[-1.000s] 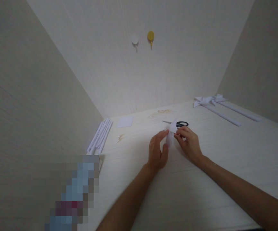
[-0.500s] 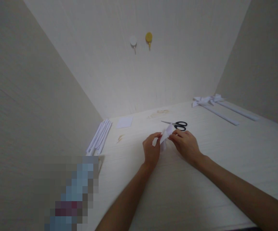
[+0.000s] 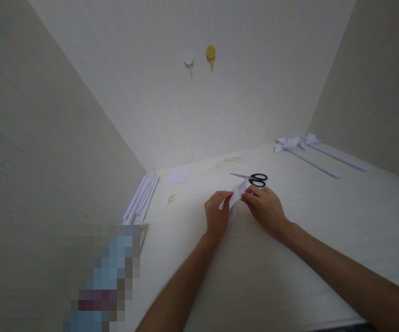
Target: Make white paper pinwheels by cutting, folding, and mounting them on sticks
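Note:
A small folded piece of white paper [image 3: 238, 193] is held between both hands above the middle of the table. My left hand [image 3: 217, 213] pinches its left edge between thumb and forefinger. On the other side, my right hand [image 3: 264, 205] grips the right edge with its fingertips. Just behind the paper lie black-handled scissors [image 3: 257, 177], their blades pointing left. A flat white paper square [image 3: 177, 175] rests farther back on the left.
Several rolled white paper sticks [image 3: 141, 197] lie along the left wall. At the back right are two paper pinwheels [image 3: 291, 144] on long sticks. A white hook [image 3: 188, 58] and a yellow hook [image 3: 211, 52] are fixed to the back wall. Blurred blocks cover the lower left.
The paper's upper part now looks more folded over, with a sharper crease. Both hands keep their pinch in nearly the same place, and the view has shifted slightly.

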The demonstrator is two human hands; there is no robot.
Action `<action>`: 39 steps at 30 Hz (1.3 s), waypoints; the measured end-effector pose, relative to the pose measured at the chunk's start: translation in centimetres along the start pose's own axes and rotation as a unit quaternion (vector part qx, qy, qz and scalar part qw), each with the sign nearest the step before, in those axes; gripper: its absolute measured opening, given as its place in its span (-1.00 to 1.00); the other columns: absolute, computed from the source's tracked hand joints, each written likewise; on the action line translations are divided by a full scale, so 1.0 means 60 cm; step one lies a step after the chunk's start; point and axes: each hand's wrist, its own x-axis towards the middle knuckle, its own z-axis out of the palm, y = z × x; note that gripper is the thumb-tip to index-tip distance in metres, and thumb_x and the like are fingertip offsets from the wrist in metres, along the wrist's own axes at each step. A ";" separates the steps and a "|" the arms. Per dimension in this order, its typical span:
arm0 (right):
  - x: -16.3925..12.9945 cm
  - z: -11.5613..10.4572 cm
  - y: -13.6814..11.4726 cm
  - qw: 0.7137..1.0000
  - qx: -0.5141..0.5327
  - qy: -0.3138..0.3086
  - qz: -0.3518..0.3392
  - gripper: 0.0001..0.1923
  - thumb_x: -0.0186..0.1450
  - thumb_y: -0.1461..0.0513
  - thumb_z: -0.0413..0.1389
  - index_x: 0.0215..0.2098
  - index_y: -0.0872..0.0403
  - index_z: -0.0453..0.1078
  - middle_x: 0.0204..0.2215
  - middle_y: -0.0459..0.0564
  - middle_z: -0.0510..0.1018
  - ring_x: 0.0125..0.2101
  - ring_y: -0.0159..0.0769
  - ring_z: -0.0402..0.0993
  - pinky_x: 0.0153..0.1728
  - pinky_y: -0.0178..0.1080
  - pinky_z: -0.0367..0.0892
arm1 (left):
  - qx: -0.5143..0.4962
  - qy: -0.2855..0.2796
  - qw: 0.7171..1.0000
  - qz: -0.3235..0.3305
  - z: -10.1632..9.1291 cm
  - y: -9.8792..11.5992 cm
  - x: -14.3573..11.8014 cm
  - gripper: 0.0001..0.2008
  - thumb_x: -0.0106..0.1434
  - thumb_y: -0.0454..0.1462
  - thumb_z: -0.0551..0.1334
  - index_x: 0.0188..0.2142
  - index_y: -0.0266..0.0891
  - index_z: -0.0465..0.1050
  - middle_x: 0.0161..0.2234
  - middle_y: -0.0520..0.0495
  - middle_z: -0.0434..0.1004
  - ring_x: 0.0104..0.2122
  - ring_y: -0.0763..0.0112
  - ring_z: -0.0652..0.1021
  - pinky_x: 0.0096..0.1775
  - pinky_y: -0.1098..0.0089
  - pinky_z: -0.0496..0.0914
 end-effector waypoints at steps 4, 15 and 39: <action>0.000 -0.001 -0.002 1.000 0.002 0.000 0.000 -0.85 0.18 0.31 -0.01 -0.47 0.08 0.37 -0.47 -0.06 0.44 -0.51 -0.38 0.28 -0.47 -0.30 0.01 | -0.008 0.000 1.000 -0.015 0.000 0.002 0.002 -0.87 0.01 -0.43 0.14 -0.45 -0.28 0.45 -0.46 -0.07 0.50 -0.44 0.45 0.47 -0.34 0.42 0.36; -0.003 0.001 -0.007 0.995 0.078 0.050 0.045 -0.81 0.22 0.22 -0.06 -0.45 0.09 0.34 -0.48 -0.03 0.42 -0.52 -0.37 0.27 -0.47 -0.33 0.10 | -0.108 0.004 0.980 -0.169 0.002 -0.010 0.006 -0.86 -0.03 -0.40 0.15 -0.44 -0.29 0.46 -0.44 -0.04 0.49 -0.40 0.43 0.47 -0.29 0.40 0.34; -0.004 0.007 -0.003 0.969 0.230 0.045 0.074 -0.82 0.24 0.23 -0.13 -0.45 0.09 0.25 -0.53 -0.04 0.33 -0.49 -0.35 0.27 -0.46 -0.32 0.18 | -0.143 -0.025 0.974 -0.175 0.003 -0.011 0.006 -0.88 -0.03 -0.39 0.16 -0.45 -0.31 0.44 -0.43 -0.06 0.48 -0.39 0.43 0.47 -0.28 0.39 0.34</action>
